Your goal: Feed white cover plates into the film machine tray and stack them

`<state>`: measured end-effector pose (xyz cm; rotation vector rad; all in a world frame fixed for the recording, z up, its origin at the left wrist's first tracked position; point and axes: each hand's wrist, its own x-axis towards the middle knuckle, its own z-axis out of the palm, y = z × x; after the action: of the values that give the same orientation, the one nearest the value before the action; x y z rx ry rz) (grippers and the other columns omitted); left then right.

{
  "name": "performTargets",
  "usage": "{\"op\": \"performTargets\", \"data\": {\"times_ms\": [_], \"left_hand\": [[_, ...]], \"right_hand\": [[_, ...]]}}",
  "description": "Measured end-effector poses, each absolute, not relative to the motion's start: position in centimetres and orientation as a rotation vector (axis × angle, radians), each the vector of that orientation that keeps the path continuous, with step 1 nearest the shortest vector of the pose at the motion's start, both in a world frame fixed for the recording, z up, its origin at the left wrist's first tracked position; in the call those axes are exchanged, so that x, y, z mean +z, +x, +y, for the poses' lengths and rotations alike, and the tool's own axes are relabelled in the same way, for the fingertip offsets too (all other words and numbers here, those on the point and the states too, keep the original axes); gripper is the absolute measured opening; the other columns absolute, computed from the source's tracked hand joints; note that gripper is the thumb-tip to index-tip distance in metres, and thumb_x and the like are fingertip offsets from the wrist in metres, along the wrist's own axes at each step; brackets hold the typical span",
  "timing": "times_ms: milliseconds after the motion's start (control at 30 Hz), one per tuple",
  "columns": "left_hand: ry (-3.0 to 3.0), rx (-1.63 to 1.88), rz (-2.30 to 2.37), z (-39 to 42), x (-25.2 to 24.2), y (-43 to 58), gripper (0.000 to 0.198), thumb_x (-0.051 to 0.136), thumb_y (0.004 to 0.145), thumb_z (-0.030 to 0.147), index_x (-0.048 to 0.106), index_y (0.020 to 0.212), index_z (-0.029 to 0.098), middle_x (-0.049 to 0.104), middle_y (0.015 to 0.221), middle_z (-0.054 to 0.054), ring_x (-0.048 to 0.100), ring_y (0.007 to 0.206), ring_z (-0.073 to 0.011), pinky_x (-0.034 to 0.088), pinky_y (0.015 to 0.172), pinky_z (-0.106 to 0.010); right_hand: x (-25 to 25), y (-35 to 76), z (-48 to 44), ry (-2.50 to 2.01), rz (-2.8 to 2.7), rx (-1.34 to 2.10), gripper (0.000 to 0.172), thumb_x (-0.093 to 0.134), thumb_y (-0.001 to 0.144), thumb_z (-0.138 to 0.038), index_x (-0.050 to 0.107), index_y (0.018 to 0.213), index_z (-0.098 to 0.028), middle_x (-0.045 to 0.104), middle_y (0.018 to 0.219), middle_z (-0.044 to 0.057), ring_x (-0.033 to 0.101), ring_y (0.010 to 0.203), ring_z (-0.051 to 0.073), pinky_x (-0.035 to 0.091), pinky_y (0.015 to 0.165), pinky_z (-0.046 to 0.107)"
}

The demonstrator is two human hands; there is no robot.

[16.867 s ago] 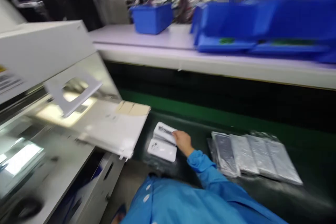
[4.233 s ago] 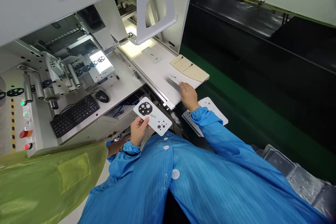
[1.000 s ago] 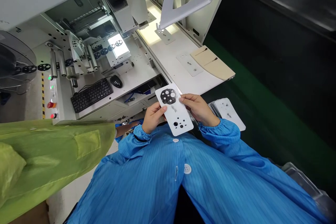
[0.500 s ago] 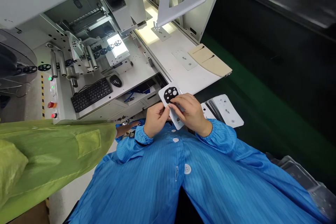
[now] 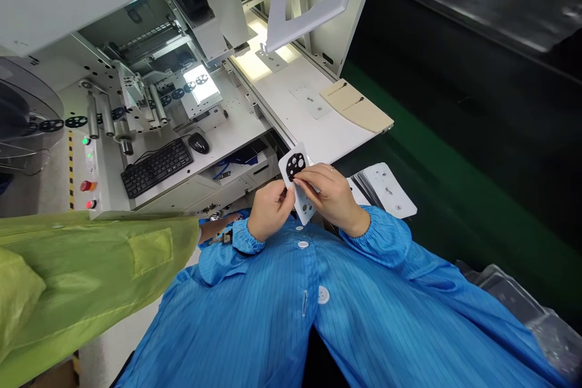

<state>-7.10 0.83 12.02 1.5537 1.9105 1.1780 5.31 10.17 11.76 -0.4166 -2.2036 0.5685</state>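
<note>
A white phone back cover [image 5: 301, 199] is held upright and tilted in front of my chest. On its upper part lies a black round sticker [image 5: 296, 162] with several holes. My left hand [image 5: 269, 211] is closed on the cover's left edge, its thumb along the lower half. The thumb and forefinger of my right hand [image 5: 334, 197] pinch together at the sticker's lower edge; the exact contact is partly hidden by the fingers. Beside my right wrist is a fanned stack of similar white covers [image 5: 391, 191].
Ahead stands a machine with a white bed [image 5: 291, 88], a lone cover [image 5: 311, 102] and a beige pad [image 5: 354, 106] on it. A keyboard [image 5: 157, 167] and mouse [image 5: 199, 143] are at left. Someone in a green sleeve [image 5: 91, 279] is close on my left. Clear plastic trays [image 5: 513, 303] sit lower right.
The cover has turned a little, so its face looks narrower. Both hands keep nearly the same hold. The view has shifted slightly.
</note>
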Motion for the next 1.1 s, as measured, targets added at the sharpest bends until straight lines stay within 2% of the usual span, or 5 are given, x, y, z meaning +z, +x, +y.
{"op": "performTargets", "data": {"times_ms": [367, 633, 867, 1100], "left_hand": [[1.816, 1.083, 1.995, 0.9, 12.5, -7.1, 0.025, 0.042, 0.086, 0.025, 0.044, 0.062, 0.019, 0.050, 0.055, 0.000, 0.045, 0.051, -0.0111, 0.033, 0.051, -0.025], [1.719, 1.080, 1.970, 0.9, 12.8, -6.9, 0.023, 0.041, 0.086, 0.026, 0.048, 0.065, 0.019, 0.052, 0.056, 0.000, 0.047, 0.051, -0.0114, 0.034, 0.051, -0.025], [1.902, 1.089, 1.984, 1.1, 12.9, -6.9, 0.024, 0.041, 0.086, 0.023, 0.044, 0.062, 0.019, 0.045, 0.054, 0.001, 0.041, 0.050, -0.0105, 0.030, 0.051, -0.025], [1.763, 1.085, 1.936, 1.2, 12.9, -6.7, 0.024, 0.041, 0.087, 0.026, 0.048, 0.065, 0.019, 0.052, 0.056, 0.000, 0.046, 0.051, -0.0110, 0.034, 0.051, -0.024]], "right_hand": [[11.5, 5.5, 10.5, -0.354, -2.210, 0.469, 0.017, 0.047, 0.090, -0.020, 0.064, 0.090, -0.018, 0.069, 0.084, 0.008, 0.062, 0.080, 0.018, 0.053, 0.071, 0.035], [12.0, 5.8, 10.9, -0.318, -2.216, 0.483, 0.014, 0.050, 0.090, -0.021, 0.064, 0.089, -0.017, 0.069, 0.082, 0.008, 0.063, 0.079, 0.017, 0.054, 0.071, 0.034], [12.0, 5.9, 10.9, -0.328, -2.233, 0.479, 0.018, 0.047, 0.091, -0.021, 0.064, 0.086, -0.018, 0.069, 0.082, 0.008, 0.063, 0.079, 0.018, 0.053, 0.071, 0.035], [12.2, 6.2, 11.2, -0.313, -2.233, 0.532, 0.015, 0.048, 0.090, -0.021, 0.063, 0.089, -0.018, 0.069, 0.083, 0.007, 0.064, 0.080, 0.017, 0.054, 0.072, 0.034]]}}
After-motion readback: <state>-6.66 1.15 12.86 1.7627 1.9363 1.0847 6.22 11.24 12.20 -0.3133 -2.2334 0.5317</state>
